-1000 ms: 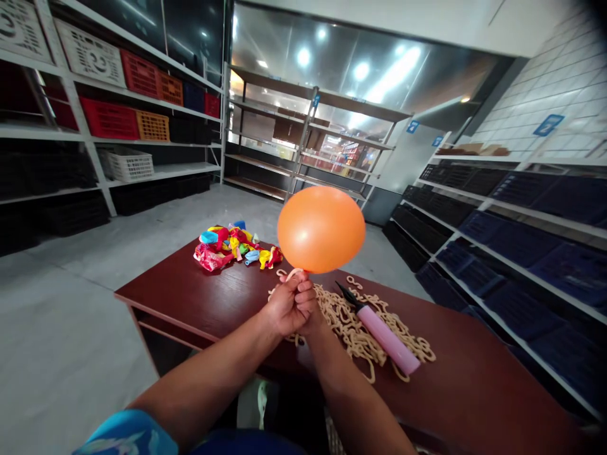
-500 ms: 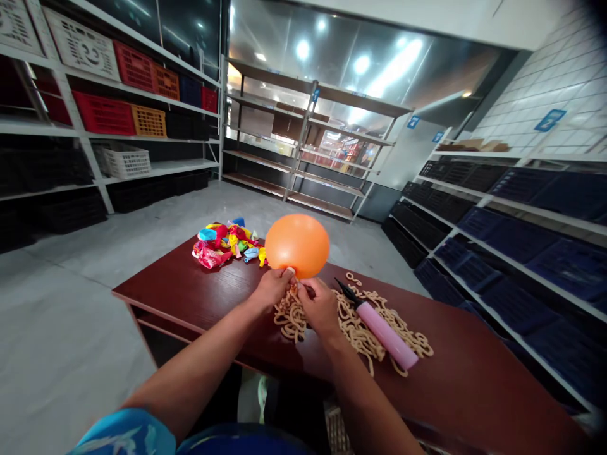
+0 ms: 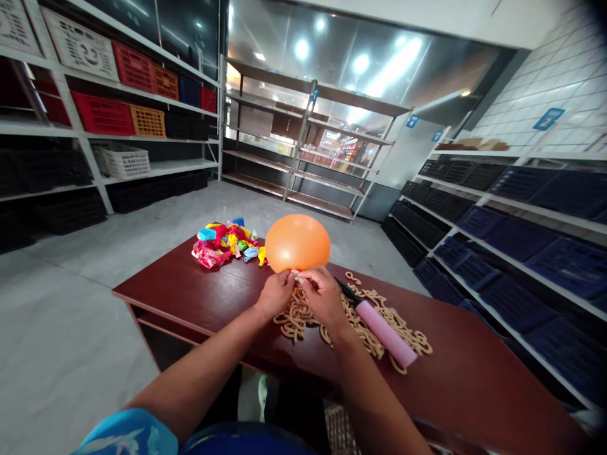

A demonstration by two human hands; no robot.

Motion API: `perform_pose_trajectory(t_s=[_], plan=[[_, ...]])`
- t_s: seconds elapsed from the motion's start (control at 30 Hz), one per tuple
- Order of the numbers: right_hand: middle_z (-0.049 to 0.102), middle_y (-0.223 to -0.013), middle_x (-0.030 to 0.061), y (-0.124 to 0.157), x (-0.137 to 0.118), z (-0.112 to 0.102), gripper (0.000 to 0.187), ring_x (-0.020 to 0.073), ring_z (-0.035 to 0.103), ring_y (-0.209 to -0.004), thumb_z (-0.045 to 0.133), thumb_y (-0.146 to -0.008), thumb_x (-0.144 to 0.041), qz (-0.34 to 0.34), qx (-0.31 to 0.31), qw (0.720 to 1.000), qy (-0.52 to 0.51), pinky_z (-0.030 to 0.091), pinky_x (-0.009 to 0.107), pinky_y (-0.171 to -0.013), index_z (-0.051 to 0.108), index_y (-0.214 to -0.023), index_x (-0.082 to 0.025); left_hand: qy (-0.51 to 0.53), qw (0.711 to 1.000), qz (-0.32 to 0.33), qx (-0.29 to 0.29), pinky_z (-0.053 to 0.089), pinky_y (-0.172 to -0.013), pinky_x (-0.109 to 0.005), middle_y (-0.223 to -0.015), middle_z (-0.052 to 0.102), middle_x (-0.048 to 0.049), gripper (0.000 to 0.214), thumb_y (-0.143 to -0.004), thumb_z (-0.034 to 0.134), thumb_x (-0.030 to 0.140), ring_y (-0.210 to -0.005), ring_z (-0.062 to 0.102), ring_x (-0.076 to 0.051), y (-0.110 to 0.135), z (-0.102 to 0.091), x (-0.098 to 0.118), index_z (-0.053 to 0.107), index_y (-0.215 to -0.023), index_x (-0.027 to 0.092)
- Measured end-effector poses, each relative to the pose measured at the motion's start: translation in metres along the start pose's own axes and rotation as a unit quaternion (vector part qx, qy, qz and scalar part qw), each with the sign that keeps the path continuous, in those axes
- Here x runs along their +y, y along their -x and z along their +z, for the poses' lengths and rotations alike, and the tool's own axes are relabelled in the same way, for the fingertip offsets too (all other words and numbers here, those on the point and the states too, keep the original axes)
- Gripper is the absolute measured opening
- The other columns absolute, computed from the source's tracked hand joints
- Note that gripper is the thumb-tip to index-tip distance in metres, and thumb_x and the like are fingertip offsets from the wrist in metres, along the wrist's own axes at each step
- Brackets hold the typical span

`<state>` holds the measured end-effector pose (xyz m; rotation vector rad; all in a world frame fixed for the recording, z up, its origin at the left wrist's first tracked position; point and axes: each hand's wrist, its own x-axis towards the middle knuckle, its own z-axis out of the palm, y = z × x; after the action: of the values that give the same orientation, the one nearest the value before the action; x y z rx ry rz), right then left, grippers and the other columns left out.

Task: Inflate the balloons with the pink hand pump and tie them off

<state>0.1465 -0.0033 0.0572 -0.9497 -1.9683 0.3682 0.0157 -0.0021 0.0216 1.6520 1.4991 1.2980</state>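
Note:
An inflated orange balloon [image 3: 297, 242] rests low over the dark red table [image 3: 199, 297]. My left hand [image 3: 275, 292] pinches its neck from the left. My right hand [image 3: 324, 295] pinches the same neck from the right, and the fingertips of both hands meet just under the balloon. Beneath my hands lies a heap of beige S-shaped clips [image 3: 360, 319]. A pink hand pump [image 3: 383, 324] with a black nozzle lies across that heap to the right of my right hand.
A pile of limp coloured balloons [image 3: 224, 244] sits at the table's far left. Shelving with red, orange and white crates [image 3: 109, 114] lines the left wall, and racks with dark blue bins [image 3: 521, 253] line the right. Grey floor stretches beyond.
The balloon dropped from up near the camera to just above the table. My hands parted a little, then the right hand came back to the balloon's neck.

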Motion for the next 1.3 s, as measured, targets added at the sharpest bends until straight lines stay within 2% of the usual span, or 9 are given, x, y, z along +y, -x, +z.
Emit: perform_pose_trajectory(t_s=[0.2,0.33,0.43,0.57,0.73,0.8,0.93,1.13,1.3], plan=[[0.065,-0.078,0.0017,0.003,0.007,0.007,0.025,0.0123,0.056,-0.057,0.059,-0.072,-0.041,0.156,0.003,0.981,-0.117,0.046,0.025,-0.052,0.063,-0.085,-0.020,-0.002,1.000,0.017,-0.015,0.034,-0.059,-0.025,-0.072,0.061,-0.0051,0.031,-0.086,0.035,0.036,-0.067,0.055,-0.016,0.005,0.001,-0.002,0.059,-0.077,0.018],[0.062,-0.065,-0.0008,0.002,0.004,0.005,0.024,0.0108,0.052,-0.048,0.060,-0.071,-0.042,0.197,-0.016,0.964,-0.176,0.043,0.023,-0.046,0.062,-0.078,-0.020,-0.004,0.999,0.048,-0.021,0.035,-0.061,-0.025,-0.071,0.060,-0.0051,0.032,-0.086,0.033,0.037,-0.065,0.054,-0.016,0.005,0.001,-0.003,0.057,-0.076,0.018],[0.059,-0.059,-0.0020,0.002,0.003,0.006,0.023,0.0113,0.052,-0.048,0.060,-0.071,-0.043,0.204,0.003,0.964,-0.173,0.042,0.023,-0.046,0.059,-0.074,-0.020,0.015,0.999,0.041,-0.032,0.036,-0.062,-0.025,-0.072,0.060,-0.0056,0.033,-0.086,0.033,0.038,-0.066,0.054,-0.016,0.005,0.003,-0.001,0.057,-0.078,0.017],[0.062,-0.068,0.0001,0.004,0.007,0.013,0.019,0.0134,0.056,-0.059,0.055,-0.075,-0.039,0.192,0.066,0.973,-0.114,0.045,0.026,-0.057,0.055,-0.076,-0.020,0.083,0.995,0.041,-0.044,0.039,-0.066,-0.025,-0.077,0.061,-0.0061,0.035,-0.086,0.033,0.040,-0.070,0.055,-0.016,0.005,0.007,0.002,0.057,-0.081,0.016],[0.059,-0.073,0.0017,0.004,0.010,0.016,0.012,0.0143,0.054,-0.067,0.052,-0.076,-0.031,0.108,0.128,0.986,0.020,0.043,0.027,-0.064,0.054,-0.074,-0.019,0.133,0.988,0.037,-0.071,0.041,-0.068,-0.025,-0.079,0.062,-0.0054,0.038,-0.086,0.033,0.042,-0.072,0.055,-0.015,0.004,0.007,0.004,0.058,-0.085,0.014],[0.058,-0.074,0.0020,0.005,0.007,0.014,0.011,0.0142,0.053,-0.068,0.051,-0.077,-0.029,0.063,0.127,0.989,0.042,0.042,0.027,-0.066,0.055,-0.074,-0.019,0.100,0.992,0.028,-0.068,0.040,-0.067,-0.025,-0.077,0.062,-0.0052,0.035,-0.085,0.034,0.040,-0.071,0.055,-0.015,0.003,0.005,0.004,0.058,-0.083,0.014],[0.058,-0.076,0.0027,0.009,0.003,0.010,0.015,0.0144,0.054,-0.072,0.049,-0.080,-0.030,0.006,0.062,0.998,0.014,0.043,0.027,-0.068,0.057,-0.075,-0.020,0.017,0.999,-0.002,-0.038,0.039,-0.065,-0.025,-0.073,0.061,-0.0044,0.030,-0.084,0.034,0.032,-0.068,0.054,-0.015,0.001,0.002,0.003,0.058,-0.078,0.015],[0.062,-0.072,0.0000,0.009,0.013,0.010,0.022,0.0120,0.056,-0.052,0.051,-0.079,-0.041,0.154,0.020,0.971,-0.182,0.045,0.024,-0.049,0.057,-0.085,-0.020,0.022,0.999,-0.010,-0.043,0.037,-0.060,-0.023,-0.067,0.058,-0.0018,0.031,-0.084,0.033,0.036,-0.062,0.052,-0.013,0.003,0.003,-0.001,0.057,-0.076,0.016],[0.064,-0.075,0.0002,0.007,0.018,0.008,0.025,0.0116,0.056,-0.056,0.057,-0.075,-0.041,0.158,-0.013,0.960,-0.232,0.046,0.024,-0.052,0.061,-0.088,-0.020,0.029,0.999,-0.006,-0.045,0.036,-0.058,-0.023,-0.064,0.056,-0.0012,0.034,-0.084,0.034,0.038,-0.061,0.050,-0.013,0.003,0.004,-0.004,0.057,-0.073,0.016]])
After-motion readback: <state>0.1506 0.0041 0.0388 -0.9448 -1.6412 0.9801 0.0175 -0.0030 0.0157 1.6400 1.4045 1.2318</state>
